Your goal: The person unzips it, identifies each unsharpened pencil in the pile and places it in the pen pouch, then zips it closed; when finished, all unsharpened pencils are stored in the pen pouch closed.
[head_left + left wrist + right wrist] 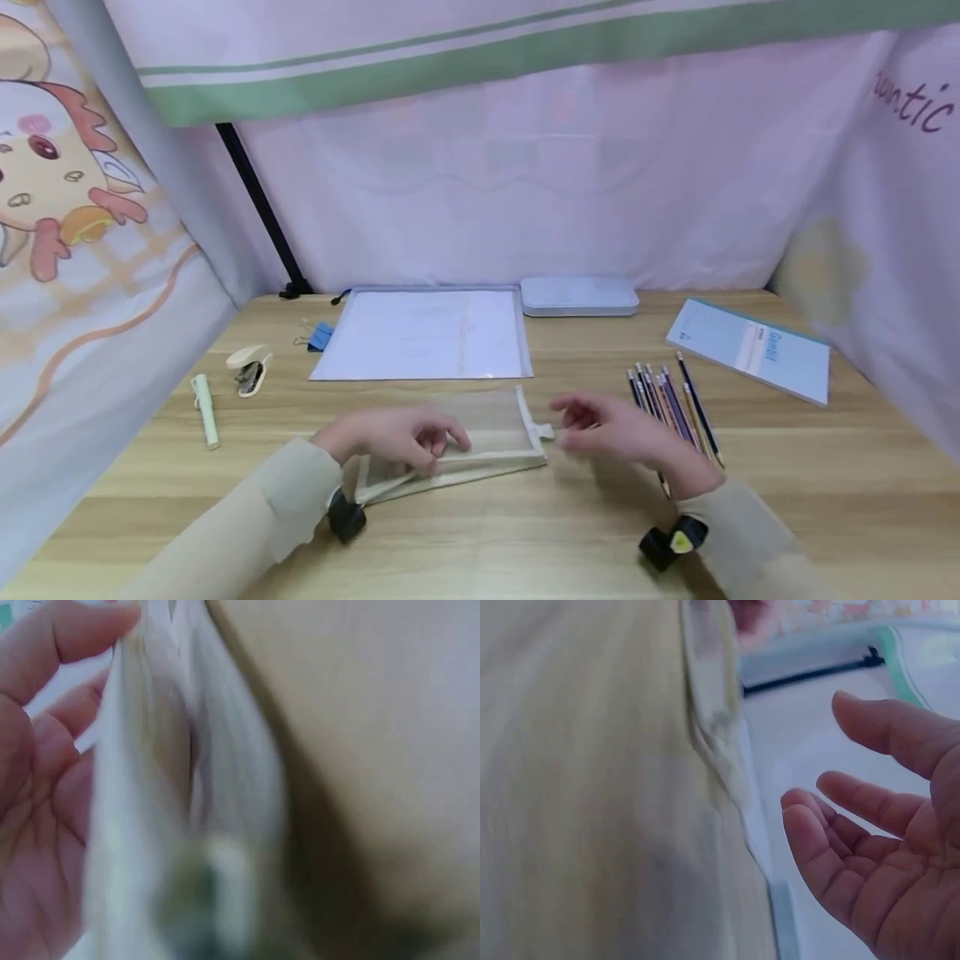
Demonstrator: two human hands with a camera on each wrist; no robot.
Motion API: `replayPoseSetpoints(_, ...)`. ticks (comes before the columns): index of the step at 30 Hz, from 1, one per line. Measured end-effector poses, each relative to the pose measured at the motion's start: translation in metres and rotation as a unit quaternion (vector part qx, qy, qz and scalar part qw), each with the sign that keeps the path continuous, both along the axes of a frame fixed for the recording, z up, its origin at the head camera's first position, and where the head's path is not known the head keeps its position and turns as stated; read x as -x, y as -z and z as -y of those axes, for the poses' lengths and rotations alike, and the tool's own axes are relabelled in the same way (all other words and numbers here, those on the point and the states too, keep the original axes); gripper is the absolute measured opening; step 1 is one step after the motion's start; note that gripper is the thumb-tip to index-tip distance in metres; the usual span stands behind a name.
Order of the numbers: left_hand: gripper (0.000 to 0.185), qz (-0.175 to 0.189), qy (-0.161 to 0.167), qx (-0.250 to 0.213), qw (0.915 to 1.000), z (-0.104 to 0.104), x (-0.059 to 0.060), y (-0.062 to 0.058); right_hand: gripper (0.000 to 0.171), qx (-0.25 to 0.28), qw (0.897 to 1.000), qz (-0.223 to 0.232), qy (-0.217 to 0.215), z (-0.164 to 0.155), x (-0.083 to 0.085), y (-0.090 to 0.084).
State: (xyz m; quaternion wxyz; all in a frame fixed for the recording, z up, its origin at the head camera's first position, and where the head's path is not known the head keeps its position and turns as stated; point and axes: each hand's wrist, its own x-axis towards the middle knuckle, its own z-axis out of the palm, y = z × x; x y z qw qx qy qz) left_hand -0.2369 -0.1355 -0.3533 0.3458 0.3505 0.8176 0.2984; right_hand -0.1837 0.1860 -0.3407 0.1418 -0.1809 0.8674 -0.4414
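A translucent mesh pouch (pixel 491 421) with a white border lies in front of me, its near side parted in the left wrist view. My left hand (pixel 401 433) pinches its near edge, with the thumb (pixel 97 630) on one side and the fingers behind. Off the pouch's right end, beside a small white tab (pixel 544 432), hovers my right hand (pixel 618 429). Its fingers (pixel 862 799) are loosely bent, with nothing between them and the thumb. Several pencils (pixel 667 396) lie just beyond the right wrist, partly hidden by the forearm.
Behind the pouch lies a clear document sleeve (pixel 420 333) with white paper, beside a pale blue case (pixel 579 297). A blue notebook (pixel 750 350) sits at the back right. On the left are a stapler (pixel 250 369), blue binder clips (pixel 320 337) and a pale green pen (pixel 205 411).
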Motion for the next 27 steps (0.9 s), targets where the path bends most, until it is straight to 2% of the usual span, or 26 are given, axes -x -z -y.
replayPoseSetpoints(2,0.039,0.013,-0.015,-0.010,0.9998,0.001,-0.005,0.001,0.050,-0.012,1.000,-0.017,0.012,-0.019,-0.003,-0.007)
replayPoseSetpoints(7,0.038,0.039,-0.057,-0.038,0.9969,0.004,-0.015,0.002,0.048,-0.014,0.998,-0.009,0.058,-0.068,-0.011,-0.016)
replayPoseSetpoints(10,0.037,0.048,-0.082,-0.063,0.9935,0.005,-0.020,0.005,0.050,-0.009,0.996,0.009,0.091,-0.093,-0.019,-0.012)
replayPoseSetpoints(13,0.038,0.076,-0.119,-0.102,0.9846,0.003,-0.027,0.008,0.050,-0.022,0.992,0.022,0.123,-0.111,-0.027,-0.003)
replayPoseSetpoints(16,0.042,0.132,-0.165,-0.156,0.9648,0.002,-0.035,0.012,0.048,-0.048,0.988,0.028,0.144,-0.122,-0.032,0.006)
replayPoseSetpoints(20,0.051,0.196,-0.226,-0.225,0.9272,-0.004,-0.044,0.017,0.042,-0.086,0.978,0.029,0.186,-0.129,-0.035,0.014)
replayPoseSetpoints(21,0.052,0.205,-0.241,-0.238,0.9182,-0.005,-0.045,0.018,0.041,-0.092,0.976,0.028,0.195,-0.130,-0.034,0.015)
replayPoseSetpoints(24,0.054,0.220,-0.270,-0.268,0.8979,-0.010,-0.048,0.021,0.037,-0.109,0.971,0.018,0.210,-0.131,-0.032,0.017)
replayPoseSetpoints(27,0.055,0.231,-0.288,-0.292,0.8821,-0.014,-0.052,0.025,0.037,-0.128,0.968,0.012,0.215,-0.130,-0.030,0.018)
